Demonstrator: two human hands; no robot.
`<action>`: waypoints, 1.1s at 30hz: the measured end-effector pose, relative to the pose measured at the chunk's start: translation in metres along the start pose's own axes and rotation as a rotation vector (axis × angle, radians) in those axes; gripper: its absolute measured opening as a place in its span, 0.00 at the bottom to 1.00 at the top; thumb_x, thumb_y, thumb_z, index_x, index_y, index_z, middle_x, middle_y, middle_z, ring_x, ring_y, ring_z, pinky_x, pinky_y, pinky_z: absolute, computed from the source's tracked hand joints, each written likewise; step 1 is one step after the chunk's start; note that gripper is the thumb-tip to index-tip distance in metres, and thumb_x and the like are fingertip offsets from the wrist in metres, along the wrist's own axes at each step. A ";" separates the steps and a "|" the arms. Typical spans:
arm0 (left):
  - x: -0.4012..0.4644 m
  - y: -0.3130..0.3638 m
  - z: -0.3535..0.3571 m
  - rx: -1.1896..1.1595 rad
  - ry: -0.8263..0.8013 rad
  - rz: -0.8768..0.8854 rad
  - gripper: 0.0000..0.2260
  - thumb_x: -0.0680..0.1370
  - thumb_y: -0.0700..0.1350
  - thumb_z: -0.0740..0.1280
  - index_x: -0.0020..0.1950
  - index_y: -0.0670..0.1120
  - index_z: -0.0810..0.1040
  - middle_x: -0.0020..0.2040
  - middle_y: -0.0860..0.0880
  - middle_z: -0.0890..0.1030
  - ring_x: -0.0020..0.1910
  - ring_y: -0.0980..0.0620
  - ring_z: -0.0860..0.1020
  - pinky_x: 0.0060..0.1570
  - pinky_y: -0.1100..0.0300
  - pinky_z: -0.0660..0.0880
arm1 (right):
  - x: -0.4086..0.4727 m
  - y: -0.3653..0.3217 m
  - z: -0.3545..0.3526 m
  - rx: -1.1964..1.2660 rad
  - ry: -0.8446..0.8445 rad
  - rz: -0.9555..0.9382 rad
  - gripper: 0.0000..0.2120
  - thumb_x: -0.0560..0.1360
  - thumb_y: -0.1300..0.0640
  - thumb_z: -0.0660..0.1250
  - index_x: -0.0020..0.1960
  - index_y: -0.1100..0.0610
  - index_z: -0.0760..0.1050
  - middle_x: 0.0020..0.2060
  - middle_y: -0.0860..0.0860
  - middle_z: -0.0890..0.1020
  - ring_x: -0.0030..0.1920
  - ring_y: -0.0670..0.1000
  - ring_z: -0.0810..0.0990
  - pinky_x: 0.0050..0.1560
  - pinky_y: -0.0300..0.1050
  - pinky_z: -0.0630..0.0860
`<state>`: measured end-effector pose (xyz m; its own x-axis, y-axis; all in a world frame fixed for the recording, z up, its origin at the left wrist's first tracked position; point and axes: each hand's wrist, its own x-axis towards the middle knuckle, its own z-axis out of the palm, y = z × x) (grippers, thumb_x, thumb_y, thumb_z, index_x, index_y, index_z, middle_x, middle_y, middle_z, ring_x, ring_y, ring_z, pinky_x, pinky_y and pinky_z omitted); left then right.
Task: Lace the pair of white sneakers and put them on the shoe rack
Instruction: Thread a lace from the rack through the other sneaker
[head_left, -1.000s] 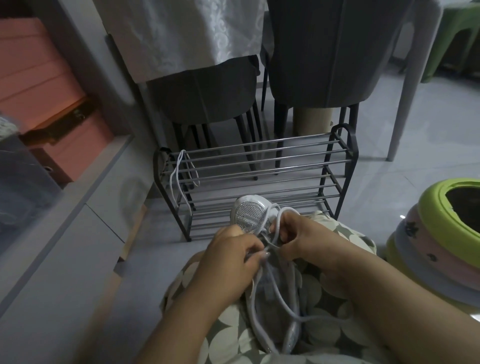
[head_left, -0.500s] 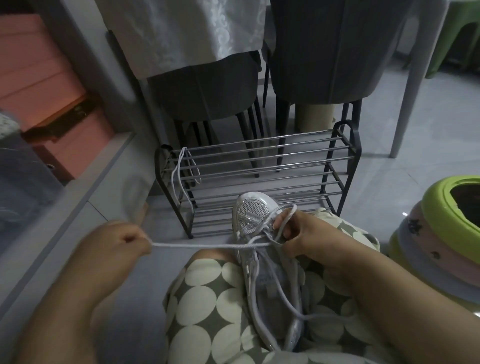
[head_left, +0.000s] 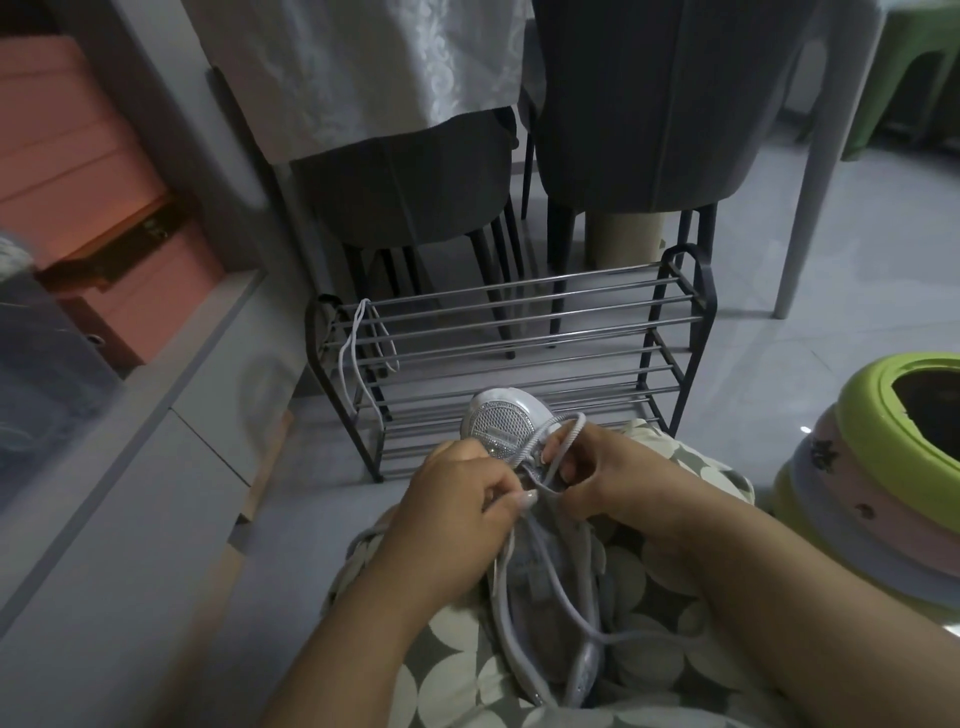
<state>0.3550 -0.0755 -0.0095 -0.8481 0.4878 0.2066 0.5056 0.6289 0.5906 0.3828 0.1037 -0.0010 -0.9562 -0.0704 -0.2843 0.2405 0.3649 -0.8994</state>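
White sneaker (head_left: 506, 431): I logged it on the lap, toe toward the shoe rack (head_left: 519, 358). Left hand (head_left: 457, 525) and right hand (head_left: 608, 478) both pinched its lace (head_left: 563, 436) with curled fingers. Spare lace (head_left: 358, 353) hung at the rack's left end.

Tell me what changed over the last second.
The left hand drew the lace out sideways to the left, then came back to the sneaker and pinches the lace again. The right hand kept gripping the lace loop. Shoe rack and spare lace unmoved.
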 end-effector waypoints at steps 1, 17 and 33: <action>-0.001 -0.004 -0.005 -0.072 -0.008 -0.021 0.09 0.73 0.47 0.72 0.34 0.54 0.77 0.38 0.56 0.73 0.42 0.61 0.71 0.44 0.64 0.68 | 0.000 0.000 0.000 -0.011 -0.004 -0.004 0.19 0.66 0.67 0.72 0.54 0.56 0.74 0.39 0.53 0.75 0.37 0.47 0.74 0.39 0.40 0.73; -0.031 -0.032 -0.061 -0.589 -0.260 -0.093 0.10 0.64 0.53 0.67 0.27 0.49 0.75 0.32 0.52 0.72 0.32 0.57 0.70 0.35 0.67 0.66 | 0.004 0.009 0.003 0.281 -0.067 0.045 0.12 0.63 0.72 0.67 0.43 0.60 0.74 0.35 0.57 0.71 0.35 0.54 0.72 0.35 0.42 0.71; -0.041 -0.064 -0.079 -1.194 -0.029 -0.023 0.15 0.66 0.49 0.72 0.29 0.42 0.70 0.30 0.44 0.67 0.31 0.48 0.68 0.32 0.60 0.68 | 0.006 0.006 0.006 -0.225 0.208 -0.200 0.09 0.73 0.54 0.72 0.38 0.53 0.73 0.29 0.44 0.73 0.27 0.39 0.69 0.30 0.29 0.66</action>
<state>0.3448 -0.1838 0.0063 -0.8434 0.5069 0.1782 0.0111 -0.3152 0.9490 0.3797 0.0998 -0.0097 -0.9997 0.0211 -0.0158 0.0250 0.5602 -0.8280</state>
